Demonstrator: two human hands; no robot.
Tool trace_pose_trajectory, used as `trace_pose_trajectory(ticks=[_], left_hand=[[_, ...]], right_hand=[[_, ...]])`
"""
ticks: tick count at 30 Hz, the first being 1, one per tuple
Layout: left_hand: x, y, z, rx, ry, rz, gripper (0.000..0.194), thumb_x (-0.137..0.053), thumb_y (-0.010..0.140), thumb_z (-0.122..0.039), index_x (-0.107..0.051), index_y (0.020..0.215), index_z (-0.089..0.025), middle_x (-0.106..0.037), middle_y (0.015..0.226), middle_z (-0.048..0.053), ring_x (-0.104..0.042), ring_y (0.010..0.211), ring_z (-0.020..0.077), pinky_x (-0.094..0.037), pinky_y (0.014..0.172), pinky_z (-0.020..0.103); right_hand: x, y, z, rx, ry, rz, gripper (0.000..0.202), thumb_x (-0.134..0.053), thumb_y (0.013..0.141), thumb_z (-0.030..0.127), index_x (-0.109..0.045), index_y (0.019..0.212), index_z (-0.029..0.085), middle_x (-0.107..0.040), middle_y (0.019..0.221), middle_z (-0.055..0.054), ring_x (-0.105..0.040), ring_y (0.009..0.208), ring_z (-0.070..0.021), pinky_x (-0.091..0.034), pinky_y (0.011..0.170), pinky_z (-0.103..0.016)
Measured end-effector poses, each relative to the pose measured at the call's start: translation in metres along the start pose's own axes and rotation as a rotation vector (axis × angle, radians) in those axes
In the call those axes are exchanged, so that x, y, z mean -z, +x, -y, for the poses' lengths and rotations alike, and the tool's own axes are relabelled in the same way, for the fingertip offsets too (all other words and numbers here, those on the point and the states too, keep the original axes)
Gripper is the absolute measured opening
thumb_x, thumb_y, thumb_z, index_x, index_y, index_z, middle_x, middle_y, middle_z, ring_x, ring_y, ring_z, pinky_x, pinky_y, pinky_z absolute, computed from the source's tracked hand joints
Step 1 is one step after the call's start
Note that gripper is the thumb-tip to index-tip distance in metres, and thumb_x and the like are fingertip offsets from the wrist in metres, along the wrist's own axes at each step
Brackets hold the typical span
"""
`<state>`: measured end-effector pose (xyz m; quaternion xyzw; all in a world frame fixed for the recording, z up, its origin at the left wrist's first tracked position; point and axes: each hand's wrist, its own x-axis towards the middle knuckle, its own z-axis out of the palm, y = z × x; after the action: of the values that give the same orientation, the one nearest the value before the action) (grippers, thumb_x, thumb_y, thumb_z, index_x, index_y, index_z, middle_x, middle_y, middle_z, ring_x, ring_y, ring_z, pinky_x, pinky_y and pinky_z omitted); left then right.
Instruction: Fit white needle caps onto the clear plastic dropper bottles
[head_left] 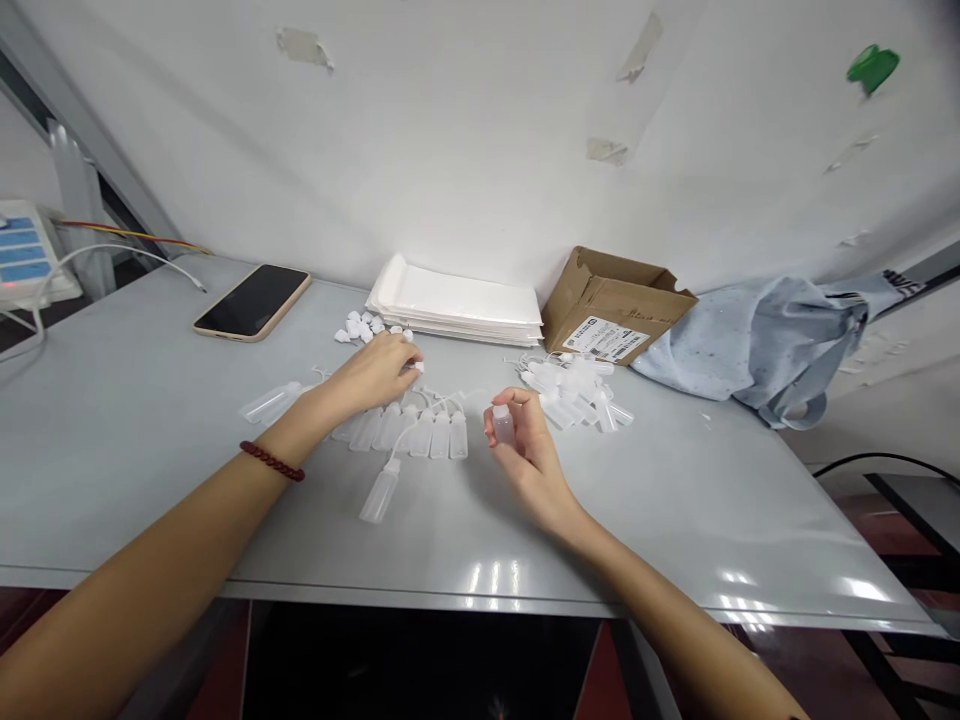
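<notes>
My right hand (529, 450) holds a small translucent bottle (503, 428) upright between thumb and fingers. My left hand (379, 372), with a dark red bracelet on its wrist, has thumb and fingertips closed on a small white cap (418, 368). Beneath and beside it, a row of translucent bottles (420, 435) lies side by side on the table. One bottle (380, 492) lies apart, nearer the front edge. Behind my left hand is a small heap of white caps (360, 326). Right of my right hand lies a pile of bottles (574, 390) with thin tubes.
At the back of the grey table (300, 530) are a stack of white envelopes (465, 300) and an open cardboard box (619, 305). A phone (253, 301) lies at the left, a light blue cloth bag (735, 335) at the right. A white cable (127, 247) reaches in from the left.
</notes>
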<state>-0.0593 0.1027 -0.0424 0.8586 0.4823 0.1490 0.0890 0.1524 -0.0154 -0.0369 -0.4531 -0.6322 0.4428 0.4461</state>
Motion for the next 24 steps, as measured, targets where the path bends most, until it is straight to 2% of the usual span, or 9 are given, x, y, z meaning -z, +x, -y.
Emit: trace_pose_trajectory(ticks=[4, 7, 8, 9, 11, 13, 15, 19, 24], left_hand=[[0.000, 0.002, -0.005, 0.030, -0.033, -0.041, 0.029, -0.043, 0.080, -0.027, -0.066, 0.088, -0.011, -0.067, 0.093, 0.015, -0.057, 0.097, 0.0298, -0.045, 0.087, 0.042], [0.009, -0.003, -0.015, 0.076, -0.100, -0.095, 0.026, -0.046, 0.080, -0.027, -0.065, 0.092, -0.013, -0.068, 0.094, 0.012, -0.060, 0.094, 0.0268, -0.047, 0.082, 0.038], [0.014, -0.006, -0.020, 0.098, -0.150, -0.101, 0.024, -0.048, 0.080, -0.028, -0.064, 0.092, -0.014, -0.069, 0.094, 0.010, -0.062, 0.087, 0.0236, -0.049, 0.077, 0.035], [0.020, -0.009, -0.024, 0.150, -0.356, -0.078, 0.022, -0.052, 0.080, -0.031, -0.064, 0.089, -0.015, -0.069, 0.089, 0.008, -0.062, 0.078, 0.0205, -0.050, 0.069, 0.031], [0.030, -0.016, -0.032, 0.188, -0.731, 0.089, 0.022, -0.061, 0.077, -0.035, -0.064, 0.088, -0.016, -0.067, 0.072, 0.004, -0.060, 0.064, 0.0162, -0.048, 0.058, 0.026], [0.037, -0.022, -0.038, 0.157, -0.971, 0.180, 0.018, -0.067, 0.075, -0.031, -0.065, 0.085, -0.016, -0.064, 0.066, 0.001, -0.056, 0.058, 0.0122, -0.047, 0.057, 0.024], [0.039, -0.025, -0.044, 0.123, -1.096, 0.237, 0.015, -0.069, 0.075, -0.029, -0.066, 0.082, -0.016, -0.062, 0.066, 0.000, -0.053, 0.058, 0.0102, -0.047, 0.058, 0.023], [0.032, -0.026, -0.055, 0.112, -1.118, 0.283, 0.015, -0.070, 0.075, -0.030, -0.068, 0.082, -0.017, -0.061, 0.068, -0.002, -0.052, 0.058, 0.0086, -0.045, 0.058, 0.022], [0.026, -0.026, -0.066, 0.127, -1.005, 0.267, 0.022, -0.067, 0.078, -0.039, -0.070, 0.084, -0.018, -0.057, 0.058, -0.003, -0.051, 0.056, 0.0096, -0.042, 0.059, 0.023]], right_hand=[[0.000, 0.000, 0.001, 0.024, -0.031, -0.011, 0.024, -0.045, 0.084, 0.017, -0.041, 0.106, 0.025, -0.048, 0.082, 0.003, -0.045, 0.069, -0.0114, -0.036, 0.062, -0.026], [-0.001, 0.001, 0.000, 0.015, -0.114, -0.044, 0.020, -0.046, 0.090, 0.029, -0.044, 0.108, 0.023, -0.049, 0.082, 0.002, -0.044, 0.066, -0.0115, -0.037, 0.060, -0.026], [-0.001, 0.001, 0.000, 0.015, -0.140, -0.058, 0.020, -0.046, 0.091, 0.031, -0.045, 0.109, 0.023, -0.050, 0.081, 0.001, -0.044, 0.065, -0.0115, -0.037, 0.059, -0.026], [-0.001, 0.001, -0.001, 0.019, -0.165, -0.072, 0.020, -0.046, 0.091, 0.032, -0.045, 0.109, 0.022, -0.050, 0.081, 0.001, -0.044, 0.065, -0.0116, -0.037, 0.059, -0.026], [-0.001, 0.001, -0.001, 0.031, -0.205, -0.098, 0.021, -0.046, 0.091, 0.033, -0.047, 0.109, 0.021, -0.051, 0.079, 0.001, -0.046, 0.065, -0.0121, -0.039, 0.060, -0.026], [-0.001, 0.001, -0.001, 0.052, -0.227, -0.112, 0.023, -0.044, 0.092, 0.034, -0.048, 0.109, 0.020, -0.052, 0.078, 0.001, -0.049, 0.067, -0.0130, -0.041, 0.063, -0.027], [-0.001, 0.001, -0.001, 0.075, -0.226, -0.110, 0.024, -0.040, 0.095, 0.036, -0.051, 0.109, 0.020, -0.053, 0.079, 0.000, -0.051, 0.071, -0.0138, -0.042, 0.068, -0.029], [0.000, 0.001, -0.002, 0.090, -0.202, -0.096, 0.029, -0.032, 0.098, 0.036, -0.056, 0.102, 0.019, -0.056, 0.083, -0.002, -0.053, 0.077, -0.0143, -0.043, 0.071, -0.029], [-0.002, 0.002, -0.003, 0.080, -0.220, -0.102, 0.024, -0.036, 0.097, 0.033, -0.056, 0.098, 0.019, -0.059, 0.085, -0.003, -0.056, 0.078, -0.0146, -0.045, 0.071, -0.030]])
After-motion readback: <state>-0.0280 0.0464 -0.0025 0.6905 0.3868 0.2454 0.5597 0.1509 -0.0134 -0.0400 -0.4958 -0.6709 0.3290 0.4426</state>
